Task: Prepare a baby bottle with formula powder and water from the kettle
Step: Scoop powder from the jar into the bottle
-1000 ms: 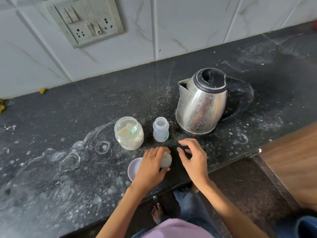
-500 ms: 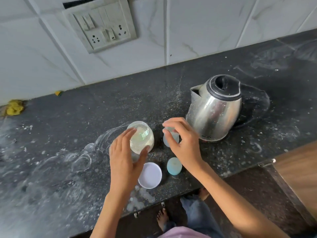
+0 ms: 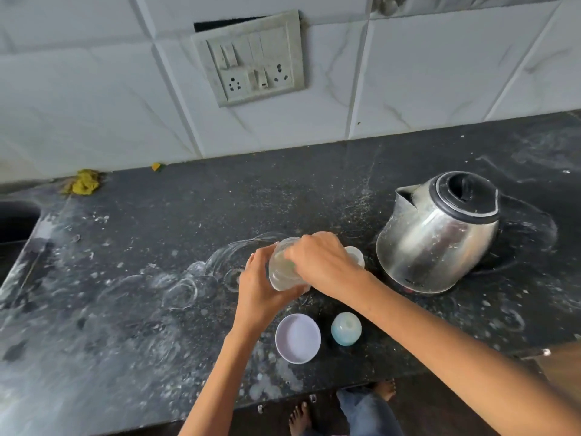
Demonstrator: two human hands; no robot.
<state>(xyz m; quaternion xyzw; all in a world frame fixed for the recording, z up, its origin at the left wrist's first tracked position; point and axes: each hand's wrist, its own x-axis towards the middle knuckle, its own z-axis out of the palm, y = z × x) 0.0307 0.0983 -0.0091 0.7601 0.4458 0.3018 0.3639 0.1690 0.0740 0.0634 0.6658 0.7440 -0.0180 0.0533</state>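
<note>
Head view: the clear jar (image 3: pixel 284 272) of pale powder tilts above the dark counter (image 3: pixel 157 247), at nine o'clock from the kettle (image 3: pixel 440 237), the left hand (image 3: pixel 261 287) wrapped around it, the right hand (image 3: pixel 320 262) bunched at its mouth, no writing readable.

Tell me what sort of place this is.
Most likely a home kitchen: a dark stone counter against a tiled wall, a steel electric kettle near a socket panel, and a sink edge.
</note>
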